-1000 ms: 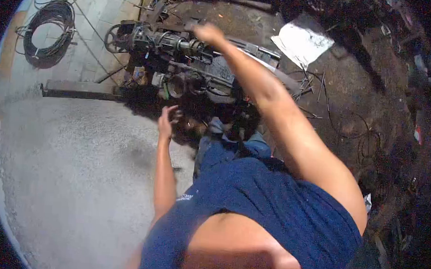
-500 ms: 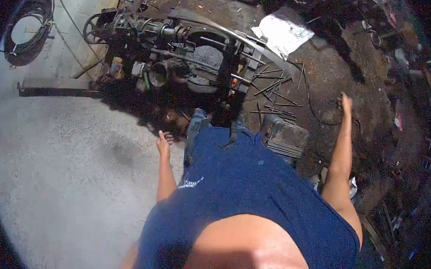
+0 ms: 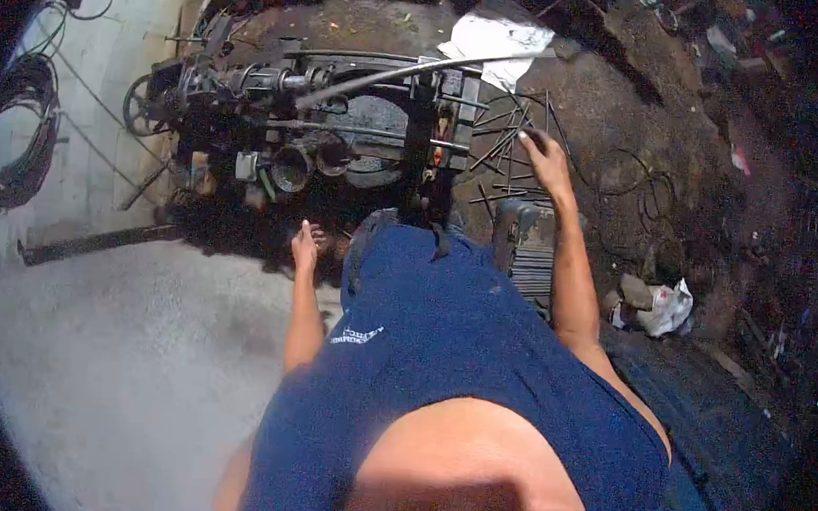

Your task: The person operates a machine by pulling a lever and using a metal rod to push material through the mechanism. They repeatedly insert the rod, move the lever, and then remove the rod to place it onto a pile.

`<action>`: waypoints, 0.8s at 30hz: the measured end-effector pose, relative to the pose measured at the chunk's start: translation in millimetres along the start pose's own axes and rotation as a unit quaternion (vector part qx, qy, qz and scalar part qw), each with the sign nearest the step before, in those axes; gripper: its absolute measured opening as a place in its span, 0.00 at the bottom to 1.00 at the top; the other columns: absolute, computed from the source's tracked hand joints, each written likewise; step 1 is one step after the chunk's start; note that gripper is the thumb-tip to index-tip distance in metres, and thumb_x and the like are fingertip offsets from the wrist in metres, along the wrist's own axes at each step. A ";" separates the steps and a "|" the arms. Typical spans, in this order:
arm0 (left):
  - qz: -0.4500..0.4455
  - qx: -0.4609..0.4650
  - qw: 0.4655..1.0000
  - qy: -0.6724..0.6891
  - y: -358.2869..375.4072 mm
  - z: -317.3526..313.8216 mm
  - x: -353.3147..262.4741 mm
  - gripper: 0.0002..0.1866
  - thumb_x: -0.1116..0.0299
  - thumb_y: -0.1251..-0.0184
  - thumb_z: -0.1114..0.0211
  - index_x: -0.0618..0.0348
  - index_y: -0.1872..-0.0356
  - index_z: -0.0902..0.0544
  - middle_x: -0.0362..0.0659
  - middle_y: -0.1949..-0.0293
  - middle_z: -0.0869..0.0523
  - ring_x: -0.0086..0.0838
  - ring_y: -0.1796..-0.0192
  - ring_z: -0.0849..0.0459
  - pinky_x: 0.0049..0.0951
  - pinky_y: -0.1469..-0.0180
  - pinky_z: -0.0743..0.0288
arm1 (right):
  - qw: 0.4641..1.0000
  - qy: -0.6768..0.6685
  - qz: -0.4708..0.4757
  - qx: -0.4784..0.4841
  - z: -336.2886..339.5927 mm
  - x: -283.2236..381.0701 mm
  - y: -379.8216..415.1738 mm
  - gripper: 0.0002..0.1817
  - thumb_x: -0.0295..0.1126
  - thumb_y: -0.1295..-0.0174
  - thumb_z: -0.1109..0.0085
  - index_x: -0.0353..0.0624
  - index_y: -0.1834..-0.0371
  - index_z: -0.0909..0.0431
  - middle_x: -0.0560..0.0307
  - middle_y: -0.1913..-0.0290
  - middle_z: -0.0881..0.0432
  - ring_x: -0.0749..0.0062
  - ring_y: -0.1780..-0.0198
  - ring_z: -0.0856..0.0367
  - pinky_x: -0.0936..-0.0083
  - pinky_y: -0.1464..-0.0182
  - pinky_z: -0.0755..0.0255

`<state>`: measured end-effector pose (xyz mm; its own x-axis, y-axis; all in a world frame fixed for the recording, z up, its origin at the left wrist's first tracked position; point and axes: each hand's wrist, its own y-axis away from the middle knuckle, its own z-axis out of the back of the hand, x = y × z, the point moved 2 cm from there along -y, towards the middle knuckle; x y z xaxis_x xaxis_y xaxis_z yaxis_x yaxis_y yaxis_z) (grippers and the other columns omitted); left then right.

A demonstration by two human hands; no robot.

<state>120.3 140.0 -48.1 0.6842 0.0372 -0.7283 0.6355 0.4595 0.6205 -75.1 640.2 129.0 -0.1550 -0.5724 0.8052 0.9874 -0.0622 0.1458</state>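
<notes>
Rods lie scattered on the floor; the right hand reaches over them, grip spread, while the left hand hangs loosely open beside the machine.

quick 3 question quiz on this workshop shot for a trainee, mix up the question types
1. True or false: the right hand reaches over the thin metal rods scattered on the floor.
2. Which hangs beside the leg, holding nothing? A) left hand B) right hand
3. Fill in: the coiled black cable lies to the ____ of the machine in the picture.

Key
1. true
2. A
3. left
</notes>
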 end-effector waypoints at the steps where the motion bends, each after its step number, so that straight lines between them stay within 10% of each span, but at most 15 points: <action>1: -0.005 -0.004 0.999 -0.032 -10.1 6.2 3.0 0.28 0.47 0.32 0.56 0.66 0.60 0.21 0.45 0.69 0.17 0.27 0.73 0.19 0.23 0.74 0.28 | 1.000 0.004 -0.006 -0.006 -9.0 3.7 -2.3 0.30 0.54 0.42 0.49 0.36 0.52 0.25 0.43 0.57 0.20 0.59 0.54 0.22 0.72 0.48 0.33; 4: 0.006 0.007 0.999 -0.043 -22.0 14.9 -3.0 0.27 0.48 0.32 0.55 0.66 0.60 0.21 0.45 0.71 0.18 0.27 0.73 0.19 0.24 0.75 0.27 | 0.994 -0.006 -0.093 0.057 -40.6 6.0 -23.5 0.24 0.48 0.40 0.48 0.36 0.54 0.24 0.51 0.60 0.19 0.71 0.63 0.21 0.76 0.58 0.30; 6: 0.024 0.010 0.999 -0.031 -22.5 24.2 -7.8 0.27 0.48 0.32 0.55 0.66 0.60 0.21 0.45 0.72 0.18 0.26 0.74 0.19 0.23 0.77 0.27 | 0.867 -0.369 -0.291 0.167 -76.5 11.7 -28.6 0.19 0.44 0.39 0.50 0.39 0.57 0.25 0.54 0.63 0.18 0.74 0.69 0.22 0.78 0.65 0.29; 9: 0.038 0.026 0.999 -0.028 -25.2 41.8 -11.1 0.27 0.48 0.32 0.55 0.65 0.61 0.21 0.44 0.71 0.18 0.26 0.74 0.19 0.22 0.77 0.28 | 0.749 -0.532 -0.385 0.085 -150.8 -39.2 -61.9 0.14 0.41 0.38 0.51 0.43 0.59 0.27 0.57 0.66 0.19 0.70 0.69 0.22 0.80 0.68 0.29; 19: 0.058 0.011 0.987 -0.152 -13.2 105.1 -20.4 0.25 0.47 0.33 0.53 0.64 0.64 0.23 0.42 0.74 0.19 0.25 0.76 0.20 0.23 0.77 0.30 | 0.727 -0.596 -0.335 -0.062 -240.7 -59.3 -121.7 0.12 0.41 0.47 0.36 0.46 0.69 0.25 0.63 0.75 0.24 0.73 0.77 0.29 0.77 0.75 0.37; 24: 0.041 0.029 0.978 -0.202 -1.3 109.2 -24.9 0.28 0.46 0.33 0.55 0.65 0.62 0.23 0.42 0.75 0.18 0.27 0.74 0.19 0.26 0.74 0.28 | 0.707 -0.636 -0.294 -0.100 -229.9 -95.9 -115.3 0.11 0.41 0.39 0.46 0.44 0.66 0.26 0.60 0.73 0.23 0.72 0.78 0.27 0.76 0.74 0.30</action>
<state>141.6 41.6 1.0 0.8116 -0.2870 -0.5088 0.5840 0.4186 0.6955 -166.3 514.3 -97.2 -0.3198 0.7900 0.5231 0.7056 -0.1699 0.6879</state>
